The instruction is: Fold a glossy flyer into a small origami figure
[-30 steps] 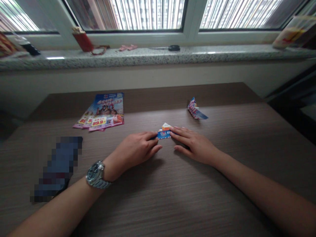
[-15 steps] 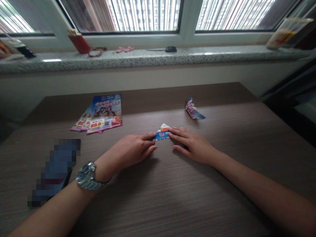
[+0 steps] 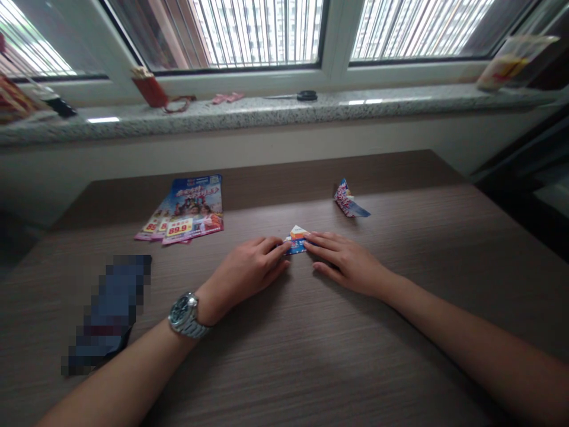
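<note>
A small folded paper flyer (image 3: 297, 244), blue along its near edge with an orange and white peak behind, lies flat on the brown table (image 3: 284, 356). My left hand (image 3: 253, 264), with a metal watch (image 3: 184, 314) on the wrist, rests its fingertips on the paper's left end. From the other side my right hand (image 3: 349, 261) lays its outstretched fingers over the right end. Neither hand is closed around the paper; the fingers cover both its ends. Beyond my right hand stands another folded paper piece (image 3: 349, 200), pink, white and blue.
Several printed flyers (image 3: 195, 207) lie fanned at the back left. A pixelated dark object (image 3: 111, 314) is beside my left forearm. On the granite sill (image 3: 249, 115) are scissors (image 3: 306, 95), a red container (image 3: 151, 89), pink pieces (image 3: 227, 98) and a plastic cup (image 3: 507, 62).
My left hand has slid slightly right along the paper, covering more of its left end. My right hand stays nearly in place. The view has shifted a little.
</note>
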### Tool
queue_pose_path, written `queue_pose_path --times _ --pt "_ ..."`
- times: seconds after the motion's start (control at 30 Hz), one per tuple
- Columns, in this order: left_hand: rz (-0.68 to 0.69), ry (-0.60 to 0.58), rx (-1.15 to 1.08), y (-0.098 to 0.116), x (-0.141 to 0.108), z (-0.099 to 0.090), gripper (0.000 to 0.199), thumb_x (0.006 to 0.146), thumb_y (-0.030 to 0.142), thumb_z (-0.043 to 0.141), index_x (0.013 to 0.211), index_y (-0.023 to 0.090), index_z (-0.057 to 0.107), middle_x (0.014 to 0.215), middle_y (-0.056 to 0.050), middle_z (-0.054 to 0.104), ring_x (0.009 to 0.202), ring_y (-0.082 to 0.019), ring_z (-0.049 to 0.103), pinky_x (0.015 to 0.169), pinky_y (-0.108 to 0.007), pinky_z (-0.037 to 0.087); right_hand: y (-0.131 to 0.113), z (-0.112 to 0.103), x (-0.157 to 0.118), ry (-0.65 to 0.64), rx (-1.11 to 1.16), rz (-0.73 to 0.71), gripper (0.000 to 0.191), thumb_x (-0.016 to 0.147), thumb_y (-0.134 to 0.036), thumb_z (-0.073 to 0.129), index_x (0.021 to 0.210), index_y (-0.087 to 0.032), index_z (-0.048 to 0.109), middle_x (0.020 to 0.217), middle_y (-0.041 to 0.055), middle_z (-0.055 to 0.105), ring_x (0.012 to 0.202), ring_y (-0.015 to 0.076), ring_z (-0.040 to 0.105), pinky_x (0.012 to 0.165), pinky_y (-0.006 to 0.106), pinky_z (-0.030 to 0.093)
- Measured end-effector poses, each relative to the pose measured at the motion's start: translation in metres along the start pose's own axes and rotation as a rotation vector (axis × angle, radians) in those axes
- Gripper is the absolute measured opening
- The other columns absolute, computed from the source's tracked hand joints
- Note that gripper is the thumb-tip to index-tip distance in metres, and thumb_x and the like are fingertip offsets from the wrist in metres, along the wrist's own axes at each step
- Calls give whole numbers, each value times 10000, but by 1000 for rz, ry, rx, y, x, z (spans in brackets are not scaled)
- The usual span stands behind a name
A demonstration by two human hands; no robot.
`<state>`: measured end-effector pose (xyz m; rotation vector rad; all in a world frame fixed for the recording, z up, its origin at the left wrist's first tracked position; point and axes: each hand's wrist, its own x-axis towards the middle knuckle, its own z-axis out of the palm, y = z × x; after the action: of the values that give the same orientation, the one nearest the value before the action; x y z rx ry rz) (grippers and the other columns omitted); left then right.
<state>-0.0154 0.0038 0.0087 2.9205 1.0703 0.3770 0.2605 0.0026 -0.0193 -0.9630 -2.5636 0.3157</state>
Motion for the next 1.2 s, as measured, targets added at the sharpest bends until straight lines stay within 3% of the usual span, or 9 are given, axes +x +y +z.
queue_pose_path --times 0.37,0.77,1.2 --pt "8 34 -53 4 2 11 388 1022 297 522 1387 170 555 1417 -120 589 1258 -273 591 1067 -442 514 1 1 1 -18 -10 -52 475 1027 -324 515 1487 -206 500 1531 117 514 1415 278 484 1162 505 423" --pt "0 89 -137 2 4 15 318 1010 263 562 1314 193 622 1330 -108 656 1207 -242 635 1045 -430 534 1 2 7 8 13 -72 400 1026 -268 511 1414 -197 579 1480 116 572 1371 260 533 1139 467 458" --pt "27 112 -123 5 6 12 273 1030 258 517 1252 177 655 1251 -111 697 1113 -225 681 981 -405 568 2 5 12 148 154 -32 284 998 -267 581 1267 -248 669 1286 106 699 1204 254 643 1027 464 535"
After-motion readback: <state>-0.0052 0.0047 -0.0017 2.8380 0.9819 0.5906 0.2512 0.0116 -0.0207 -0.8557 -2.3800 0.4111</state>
